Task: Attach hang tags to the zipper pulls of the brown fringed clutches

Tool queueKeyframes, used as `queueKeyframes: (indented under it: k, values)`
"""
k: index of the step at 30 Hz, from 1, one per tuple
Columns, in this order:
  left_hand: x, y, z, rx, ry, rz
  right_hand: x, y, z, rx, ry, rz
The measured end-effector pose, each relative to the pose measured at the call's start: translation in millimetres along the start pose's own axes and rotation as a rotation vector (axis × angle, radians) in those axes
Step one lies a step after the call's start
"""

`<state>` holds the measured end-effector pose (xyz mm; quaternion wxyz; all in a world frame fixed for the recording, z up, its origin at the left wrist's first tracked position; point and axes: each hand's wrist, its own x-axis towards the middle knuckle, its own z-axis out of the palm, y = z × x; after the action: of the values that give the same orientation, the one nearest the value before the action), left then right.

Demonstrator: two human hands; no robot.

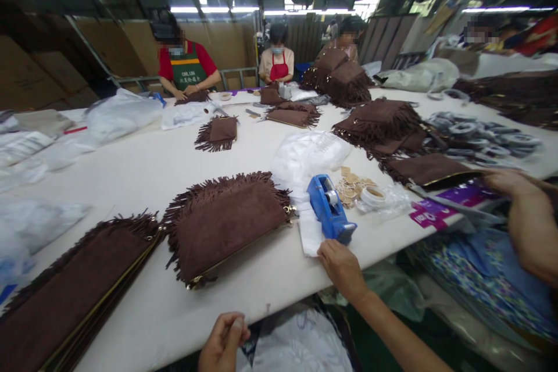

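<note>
My left hand [224, 340] is at the front edge of the table, its fingers curled and the thumb pressed against them; whatever lies inside is hidden. With fingers closed, my right hand [342, 270] is beside the cutting end of a blue tape dispenser [326, 206] and a folded white plastic bag [308, 235]. Anything in its fingertips is too small to make out. In front of me lies a brown fringed bag [231, 224] with a gold zip. To its left is a stack of similar brown bags [82, 285].
Right of the dispenser are paper tags [349, 186] and a tape roll [373, 195]. A neighbour's hand [508, 183] touches a brown bag [429, 170] at the right. Across the white table [143, 174], people work among brown bags and plastic bags [124, 113].
</note>
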<state>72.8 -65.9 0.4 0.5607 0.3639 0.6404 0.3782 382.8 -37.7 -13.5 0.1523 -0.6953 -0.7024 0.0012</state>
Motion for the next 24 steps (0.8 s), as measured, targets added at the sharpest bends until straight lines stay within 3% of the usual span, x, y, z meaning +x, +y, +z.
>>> queueKeyframes:
  k: [3, 7, 13, 17, 24]
  values:
    - [2, 18, 41.6, 0.118, -0.161, 0.117, -1, 5, 2, 0.099, -0.048, -0.029]
    - [21, 39, 94.5, 0.274, -0.281, 0.418, -3, 14, 1, 0.332, -0.095, 0.019]
    - [52, 31, 160.0, 0.505, -0.392, 0.756, 1, 18, 2, 0.59, -0.148, 0.286]
    - [62, 23, 178.0, 0.643, -0.381, 0.825, 3, 19, 6, 0.565, -0.127, 0.36]
    - [66, 20, 179.5, 0.666, -0.37, 0.84, -8, 22, 7, 0.521, -0.091, 0.42]
